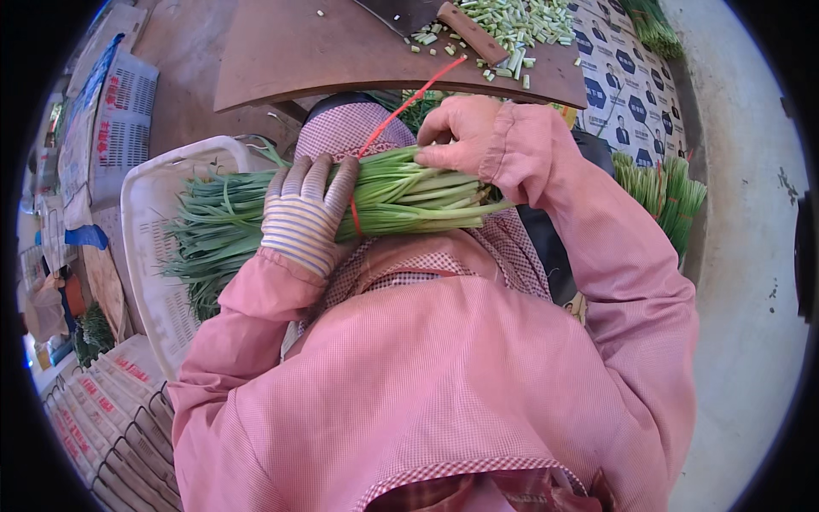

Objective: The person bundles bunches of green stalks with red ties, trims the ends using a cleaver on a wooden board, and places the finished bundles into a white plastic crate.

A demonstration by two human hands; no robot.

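Observation:
A thick bundle of long green garlic chives or similar leafy stalks [409, 192] lies across my lap, leaf ends to the left, pale stem ends to the right. Round its middle runs a red tie [355, 214], whose free end sticks up towards the table. My left hand [307, 208], in a striped glove, grips the bundle just left of the tie. My bare right hand [457, 134] is at the upper edge of the stem ends, thumb and fingers curled close together at a stalk; whether it pinches one is hard to tell.
On the brown table [288, 57] ahead lie a cleaver with a wooden handle [473, 33] and chopped stem pieces [524, 22]. A white plastic basket [144, 256] stands at my left, near stacked crates [109, 409]. More tied bundles [665, 192] stand at the right, beside a printed sheet [630, 83].

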